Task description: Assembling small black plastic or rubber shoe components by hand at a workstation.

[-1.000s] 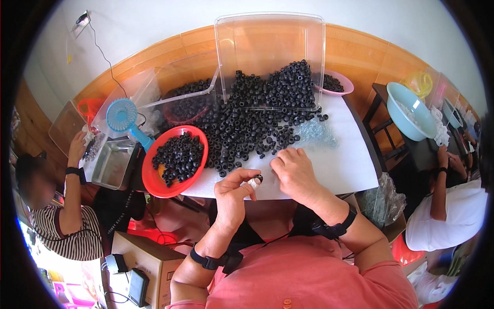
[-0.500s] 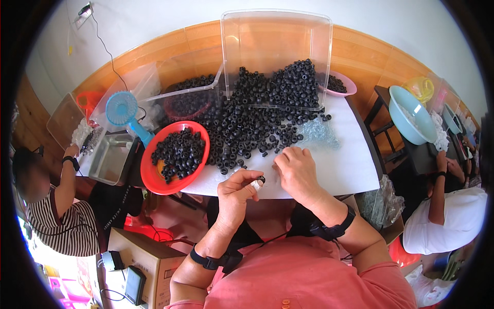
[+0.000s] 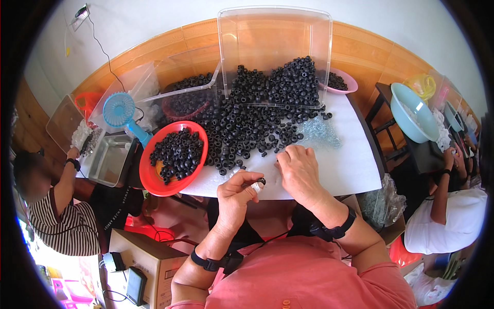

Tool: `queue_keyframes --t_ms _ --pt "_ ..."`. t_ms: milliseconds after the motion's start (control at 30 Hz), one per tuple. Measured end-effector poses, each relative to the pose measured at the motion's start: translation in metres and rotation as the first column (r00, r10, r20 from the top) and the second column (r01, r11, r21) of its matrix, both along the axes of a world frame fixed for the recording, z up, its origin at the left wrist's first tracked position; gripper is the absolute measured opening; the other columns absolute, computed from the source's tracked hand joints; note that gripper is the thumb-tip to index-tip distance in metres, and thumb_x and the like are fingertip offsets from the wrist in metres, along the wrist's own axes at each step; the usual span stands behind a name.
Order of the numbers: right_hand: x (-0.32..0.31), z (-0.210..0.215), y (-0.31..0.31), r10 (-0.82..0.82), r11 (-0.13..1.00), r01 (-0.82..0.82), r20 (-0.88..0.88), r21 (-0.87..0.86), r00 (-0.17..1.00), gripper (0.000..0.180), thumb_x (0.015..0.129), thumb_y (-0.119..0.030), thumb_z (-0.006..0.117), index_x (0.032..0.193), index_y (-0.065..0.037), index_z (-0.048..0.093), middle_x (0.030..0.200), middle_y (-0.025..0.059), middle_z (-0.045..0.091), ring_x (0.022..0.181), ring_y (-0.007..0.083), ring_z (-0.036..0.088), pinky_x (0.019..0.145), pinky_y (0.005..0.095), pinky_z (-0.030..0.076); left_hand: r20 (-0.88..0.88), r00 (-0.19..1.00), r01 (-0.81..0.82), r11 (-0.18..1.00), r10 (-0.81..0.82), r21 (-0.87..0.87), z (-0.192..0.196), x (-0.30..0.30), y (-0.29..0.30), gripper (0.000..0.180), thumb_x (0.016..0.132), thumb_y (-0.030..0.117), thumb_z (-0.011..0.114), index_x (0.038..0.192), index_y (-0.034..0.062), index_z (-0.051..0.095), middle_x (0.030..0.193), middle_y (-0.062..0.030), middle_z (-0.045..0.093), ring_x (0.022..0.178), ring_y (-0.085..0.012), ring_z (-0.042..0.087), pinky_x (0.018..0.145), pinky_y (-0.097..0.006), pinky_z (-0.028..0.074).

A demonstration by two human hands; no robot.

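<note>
— Which containers are we looking at?
— On the near left, a red bowl (image 3: 150, 177) is holding a mound of black beads (image 3: 180, 154), and beyond it a clear box (image 3: 180, 94) is showing more through its wall.
— And in the far middle?
— A large clear bin (image 3: 275, 38) is standing there, beads filling its lower part, with more lying on the table (image 3: 355, 165) before it. To its right, a pink bowl (image 3: 350, 86) is carrying dark pieces (image 3: 337, 81). On the right, a blue basin (image 3: 414, 135) is holding something pale that we are not making out.
— How is the grip looking?
— The left hand (image 3: 232, 200) is pinching one bead (image 3: 262, 181) between thumb and forefinger by the table's near edge; something white (image 3: 257, 187) is showing just below it.
— And the right hand (image 3: 299, 172)?
— Its fingers are curling together just beside, near the loose beads (image 3: 285, 138); whether they are pinching anything, we are not managing to tell. Light-blue pieces (image 3: 319, 135) are lying beyond it.
</note>
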State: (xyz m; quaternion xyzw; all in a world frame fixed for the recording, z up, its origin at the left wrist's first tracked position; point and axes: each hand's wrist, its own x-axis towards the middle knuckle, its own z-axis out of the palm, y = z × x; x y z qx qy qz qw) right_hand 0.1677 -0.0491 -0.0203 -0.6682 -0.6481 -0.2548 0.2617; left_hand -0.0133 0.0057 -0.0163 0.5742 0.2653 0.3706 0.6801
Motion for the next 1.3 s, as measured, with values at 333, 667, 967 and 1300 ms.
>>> queue_keyframes --t_ms 333,667,967,1300 --pt "0.0002 0.0036 -0.004 0.031 0.999 -0.031 -0.032 -0.019 0.999 0.011 0.073 -0.008 0.068 0.08 -0.008 0.059 0.086 0.0072 0.054 0.087 0.0262 0.054 0.074 0.0404 0.037 -0.037 0.999 -0.006 0.996 0.009 0.089 0.0012 0.0012 -0.0023 0.018 0.086 -0.004 0.068 0.104 -0.0029 0.07 0.089 -0.0019 0.062 0.067 -0.0079 0.056 0.06 -0.02 0.046" --pt "0.0025 0.0024 -0.0062 0.119 0.993 -0.118 -0.11 0.014 0.987 0.018 0.072 -0.009 0.073 0.08 -0.007 0.057 0.086 0.0077 0.055 0.086 0.0274 0.054 0.073 0.0406 0.039 -0.016 1.0 0.003 0.996 -0.002 0.09 0.0008 0.0013 -0.004 0.018 0.086 -0.005 0.068 0.104 -0.0028 0.07 0.091 -0.002 0.061 0.07 -0.0074 0.055 0.061 -0.02 0.045" --pt "0.0018 0.0032 -0.0074 0.149 0.989 -0.148 -0.158 0.015 0.976 0.026 0.07 -0.006 0.077 0.086 -0.007 0.057 0.087 0.0082 0.054 0.085 0.0293 0.055 0.072 0.0407 0.041 -0.009 1.0 0.007 0.995 -0.006 0.098 0.0008 0.0016 -0.0052 0.019 0.085 -0.005 0.069 0.104 -0.002 0.071 0.092 -0.0015 0.059 0.076 -0.0068 0.055 0.061 -0.02 0.046" --pt "0.0024 0.0018 -0.0064 0.162 0.987 -0.163 -0.141 0.004 0.977 0.02 0.072 -0.008 0.072 0.084 -0.005 0.056 0.087 0.0095 0.055 0.084 0.029 0.054 0.071 0.0394 0.044 -0.003 1.0 0.025 0.994 -0.025 0.109 0.0009 0.0015 -0.0058 0.021 0.085 -0.007 0.066 0.104 -0.0004 0.07 0.091 -0.0007 0.057 0.072 -0.0057 0.053 0.063 -0.02 0.044"
